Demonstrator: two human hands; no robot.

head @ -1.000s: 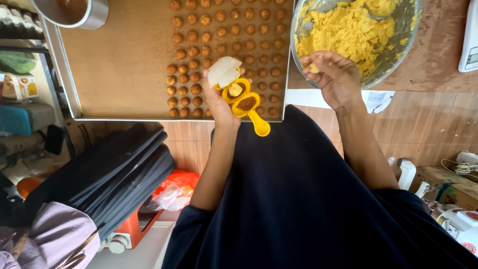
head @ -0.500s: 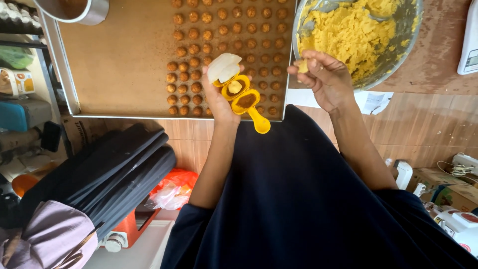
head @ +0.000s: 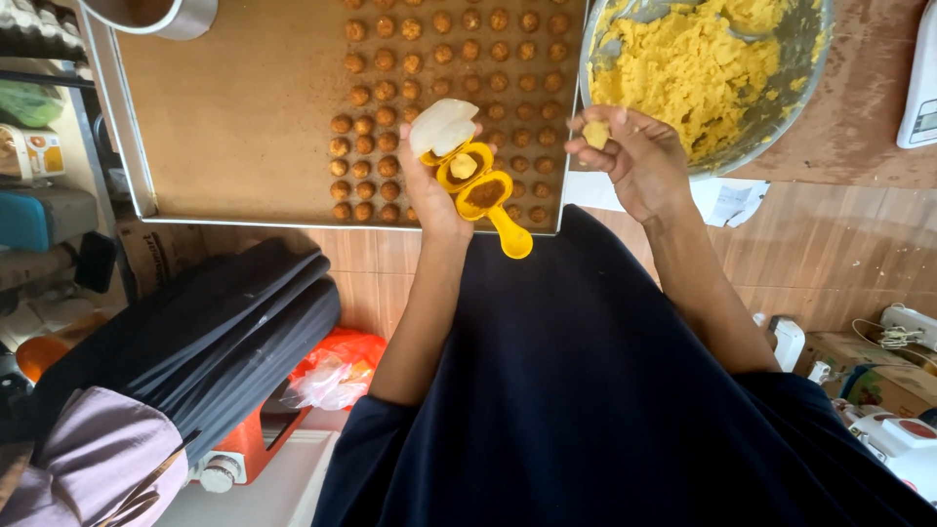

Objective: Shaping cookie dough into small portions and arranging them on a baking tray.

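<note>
My left hand (head: 429, 185) holds a yellow hinged mould (head: 480, 190) with a white lid, open above the baking tray (head: 234, 107). One cup has a small pale lump in it, the other is lined with brown crumbs. My right hand (head: 634, 156) pinches a small piece of yellow dough (head: 595, 132) just in front of the metal bowl (head: 810, 68), which is full of crumbly yellow dough (head: 683, 68). Rows of several small brown balls (head: 390, 117) lie on the tray beside the mould.
A metal pot (head: 166, 15) stands at the tray's far left corner. A white scale (head: 922, 88) sits at the right edge and a paper slip (head: 727, 200) lies under the bowl. Dark folded cloth (head: 195, 342), an orange bag (head: 332, 366) and small appliances lie below.
My right hand has drawn out of the bowl toward me, bringing a pinch of yellow dough closer to the mould. The left hand and mould have barely moved.
</note>
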